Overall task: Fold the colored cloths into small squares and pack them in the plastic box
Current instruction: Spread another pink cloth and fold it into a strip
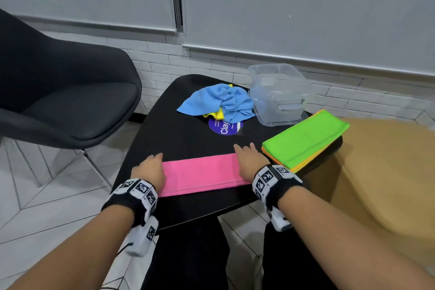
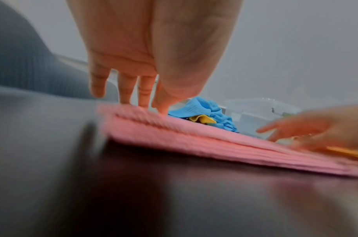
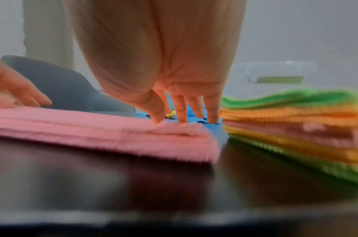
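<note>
Pink cloth (image 1: 200, 175): folded into a long narrow strip, lying flat along the near edge of the black table (image 1: 164, 129). Left hand (image 1: 149, 172): released, fingers straight, pressing down on the strip's left end; fingertips (image 2: 143, 102) touching the cloth top in the left wrist view. Right hand (image 1: 249, 162): likewise released, flat on the strip's right end, fingers (image 3: 182, 115) straight and resting at the far edge. Just right of the strip: stack of folded cloths (image 1: 306, 139), green on top, orange edges beneath, close beside the right hand. Further back, mid-table: crumpled blue cloth (image 1: 219, 101) heaped over a yellow cloth (image 1: 216, 114), partly covering a round purple sticker (image 1: 224, 127). Right of the heap: clear plastic box (image 1: 277, 94), upright, lid off; contents not discernible. Left of the table: dark chair (image 1: 58, 92).
</note>
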The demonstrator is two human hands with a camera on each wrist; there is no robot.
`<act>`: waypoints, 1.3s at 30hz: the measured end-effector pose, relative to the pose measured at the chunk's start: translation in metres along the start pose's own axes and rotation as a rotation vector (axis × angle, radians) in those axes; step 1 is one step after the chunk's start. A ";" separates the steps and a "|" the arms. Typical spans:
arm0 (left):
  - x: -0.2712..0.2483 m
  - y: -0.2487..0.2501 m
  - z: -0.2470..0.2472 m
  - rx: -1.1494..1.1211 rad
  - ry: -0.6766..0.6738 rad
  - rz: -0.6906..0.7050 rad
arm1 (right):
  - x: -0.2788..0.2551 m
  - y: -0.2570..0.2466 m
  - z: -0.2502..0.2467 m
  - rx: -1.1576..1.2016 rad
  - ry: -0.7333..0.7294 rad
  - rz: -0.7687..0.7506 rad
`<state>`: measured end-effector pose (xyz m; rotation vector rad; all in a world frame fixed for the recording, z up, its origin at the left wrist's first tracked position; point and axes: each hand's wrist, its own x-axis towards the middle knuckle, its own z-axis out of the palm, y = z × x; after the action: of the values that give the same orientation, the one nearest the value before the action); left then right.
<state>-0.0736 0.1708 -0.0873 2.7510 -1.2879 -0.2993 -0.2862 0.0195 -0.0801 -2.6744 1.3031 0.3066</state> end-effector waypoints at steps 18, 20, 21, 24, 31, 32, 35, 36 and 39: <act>0.006 -0.015 -0.029 -0.522 0.116 0.019 | -0.016 0.033 -0.040 0.375 0.101 -0.014; 0.005 -0.006 -0.037 -0.572 0.147 0.034 | -0.019 0.041 -0.051 0.432 0.154 -0.006; 0.004 0.000 -0.042 -0.597 0.166 0.047 | -0.020 0.045 -0.058 0.457 0.174 0.006; 0.002 0.023 -0.056 -0.632 0.218 0.126 | -0.024 0.066 -0.080 0.506 0.224 0.063; -0.012 0.113 -0.061 -0.724 0.080 0.296 | -0.030 0.153 -0.111 0.503 0.436 0.243; -0.014 0.127 -0.057 -0.740 0.046 0.318 | -0.030 0.166 -0.114 0.476 0.441 0.256; -0.017 0.169 -0.044 -0.777 -0.035 0.359 | -0.028 0.200 -0.121 0.392 0.441 0.268; -0.017 0.183 -0.040 -0.792 -0.048 0.359 | -0.026 0.210 -0.124 0.368 0.437 0.272; -0.014 0.217 -0.028 -0.844 -0.063 0.335 | -0.014 0.239 -0.129 0.316 0.437 0.305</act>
<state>-0.2394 0.0428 -0.0229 1.8113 -1.2237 -0.7047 -0.4687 -0.1449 0.0372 -2.3462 1.7117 -0.4453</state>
